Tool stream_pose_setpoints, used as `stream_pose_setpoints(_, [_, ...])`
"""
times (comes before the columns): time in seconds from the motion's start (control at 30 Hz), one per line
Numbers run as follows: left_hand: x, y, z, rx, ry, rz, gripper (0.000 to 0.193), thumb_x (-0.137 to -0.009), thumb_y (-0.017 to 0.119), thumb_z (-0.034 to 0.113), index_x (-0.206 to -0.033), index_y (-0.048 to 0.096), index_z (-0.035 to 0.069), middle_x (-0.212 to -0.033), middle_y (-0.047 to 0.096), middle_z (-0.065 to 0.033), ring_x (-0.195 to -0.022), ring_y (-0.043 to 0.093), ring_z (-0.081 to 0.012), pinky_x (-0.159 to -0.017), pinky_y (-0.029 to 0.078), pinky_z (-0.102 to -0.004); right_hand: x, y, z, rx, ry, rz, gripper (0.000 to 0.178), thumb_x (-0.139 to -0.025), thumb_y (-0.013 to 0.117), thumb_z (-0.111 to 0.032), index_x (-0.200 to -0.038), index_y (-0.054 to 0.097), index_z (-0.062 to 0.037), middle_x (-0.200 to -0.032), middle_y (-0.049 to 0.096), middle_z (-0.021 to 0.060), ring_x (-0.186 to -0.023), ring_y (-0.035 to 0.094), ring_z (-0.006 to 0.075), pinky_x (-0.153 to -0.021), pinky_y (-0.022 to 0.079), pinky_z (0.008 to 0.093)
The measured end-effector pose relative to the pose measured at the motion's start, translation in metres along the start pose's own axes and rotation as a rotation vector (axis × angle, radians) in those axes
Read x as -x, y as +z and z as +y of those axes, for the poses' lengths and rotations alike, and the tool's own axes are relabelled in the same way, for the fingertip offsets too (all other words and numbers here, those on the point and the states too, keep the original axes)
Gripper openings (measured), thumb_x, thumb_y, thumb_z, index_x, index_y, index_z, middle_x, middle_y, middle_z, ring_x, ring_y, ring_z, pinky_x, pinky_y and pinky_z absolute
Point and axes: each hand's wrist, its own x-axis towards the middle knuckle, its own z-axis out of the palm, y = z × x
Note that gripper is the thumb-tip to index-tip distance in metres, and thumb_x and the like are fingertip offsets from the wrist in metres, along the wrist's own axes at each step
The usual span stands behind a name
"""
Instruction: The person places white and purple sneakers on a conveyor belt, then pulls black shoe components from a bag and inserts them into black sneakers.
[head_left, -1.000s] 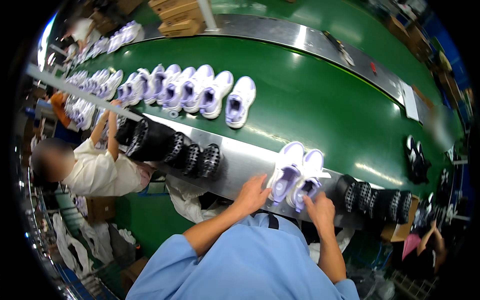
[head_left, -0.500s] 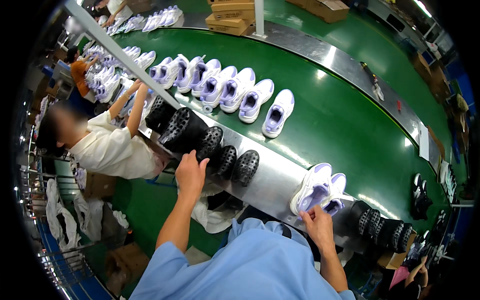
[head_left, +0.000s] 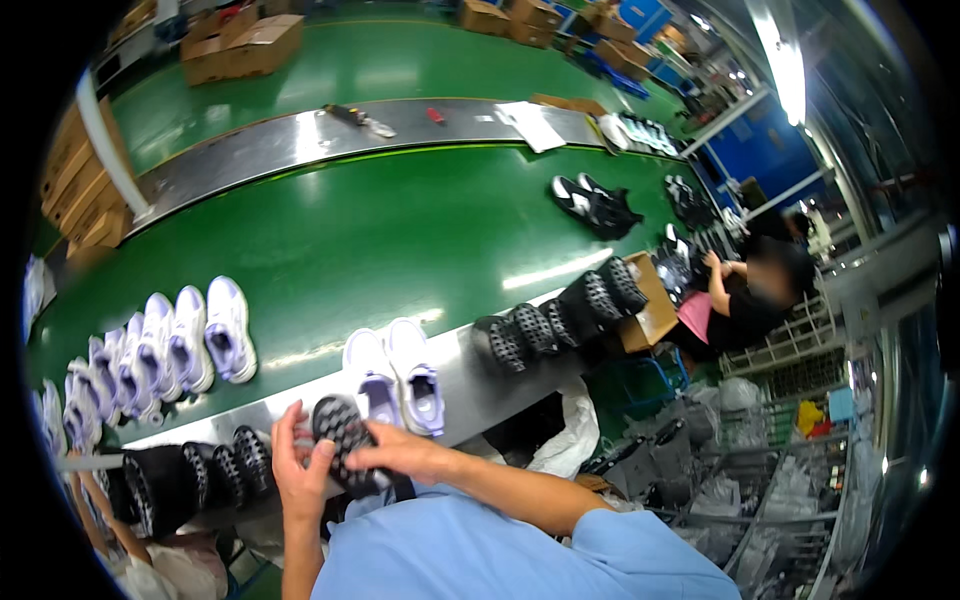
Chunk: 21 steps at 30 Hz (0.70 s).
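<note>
A black perforated shoe-shaped plastic insert [head_left: 340, 425] is held up in front of my shirt. My right hand [head_left: 405, 452] grips its lower right part, with the thumb across the front. At its left edge, my left hand [head_left: 298, 462] has its fingers stretched upward and apart, the thumb close against the insert; contact is hard to make out. Just beyond stand two white and lilac sneakers, a left one [head_left: 370, 366] and a right one [head_left: 412, 360], toes pointing away, on the metal ledge [head_left: 470, 385]. Their collars face me.
More black inserts [head_left: 228, 470] line the ledge at left, others [head_left: 545, 322] at right beside a cardboard box [head_left: 652, 312]. A row of white-lilac sneakers [head_left: 185, 345] and some black shoes [head_left: 592, 203] sit on the green belt [head_left: 400, 235]. A co-worker [head_left: 765, 300] works at right.
My view has swung right. My left hand has come from the row of inserts over to my right hand, which has left the sneakers and now grips a black insert.
</note>
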Motion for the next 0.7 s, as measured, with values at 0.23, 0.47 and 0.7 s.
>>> stream_pose_setpoints(0.23, [-0.039, 0.039, -0.010, 0.242, -0.240, -0.101, 0.015, -0.088, 0.071, 0.002, -0.103, 0.068, 0.001, -0.098, 0.067, -0.0029, -0.086, 0.061, -0.0108, -0.078, 0.050, -0.0260, 0.053, 0.006, -0.014, 1.187, -0.380, 0.556, 0.073, -0.096, 0.067, -0.054, -0.131, 0.051, 0.0072, -0.103, 0.069, 0.0265, -0.096, 0.070, 0.0408, -0.083, 0.056, 0.0463])
stream_pose_setpoints(0.47, [-0.036, 0.085, -0.036, 0.129, -0.394, -0.005, 0.016, -0.087, 0.073, 0.005, -0.102, 0.069, 0.002, -0.096, 0.065, -0.0047, -0.089, 0.060, -0.0137, -0.079, 0.051, -0.0294, 0.073, -0.019, 0.008, 1.269, -0.273, 0.496, 0.057, -0.094, 0.069, -0.054, -0.108, 0.060, 0.0004, -0.096, 0.070, 0.0228, -0.090, 0.070, 0.0429, -0.077, 0.056, 0.0505])
stream_pose_setpoints(0.7, [-0.030, 0.099, -0.064, -0.126, -0.314, -0.042, 0.028, -0.088, 0.075, 0.013, -0.112, 0.068, -0.001, -0.102, 0.068, -0.0144, -0.088, 0.065, -0.0240, -0.080, 0.053, -0.0369, 0.075, -0.027, -0.009, 1.231, -0.058, 0.402, 0.052, -0.098, 0.064, -0.047, -0.101, 0.064, 0.0045, -0.086, 0.071, 0.0279, -0.084, 0.071, 0.0464, -0.079, 0.055, 0.0555])
